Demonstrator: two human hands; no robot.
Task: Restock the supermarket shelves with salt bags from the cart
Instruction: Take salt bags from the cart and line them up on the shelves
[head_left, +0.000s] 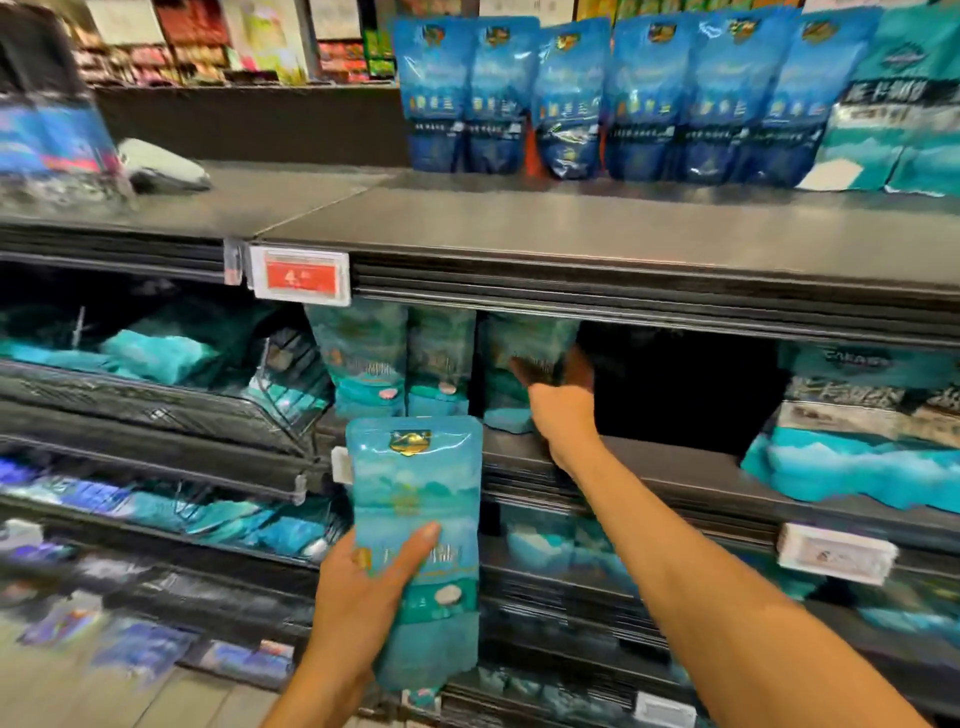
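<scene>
The left hand (363, 587) holds a teal salt bag (415, 519) up in front of the shelves. The bag stands upright. The thumb (415, 543) lies flat across the front of the bag, near its middle. The other fingers are behind the bag and cannot be seen. The bottom part of the bag sits in the palm, and the top part sticks up above the hand.

The right hand (558, 410) reaches into the middle shelf (675, 467). It is at a teal bag on the shelf (524, 364), the one at the right end of a short row of three. The fingers (524, 371) point forward and touch the front of this bag, and part of the hand goes round its right side. It is dark in there, so I cannot tell if the fingers grip the bag or only press on it. Two more teal bags (395, 358) stand just to the left of it. To the right of the hand there is a dark gap on the shelf.

On the top shelf (571, 223) a row of blue bags (597, 98) stands at the back. A red price tag (300, 275) hangs on the front edge of that shelf. More teal bags (857, 457) lie on the far right of the middle shelf, well apart from the hands.
</scene>
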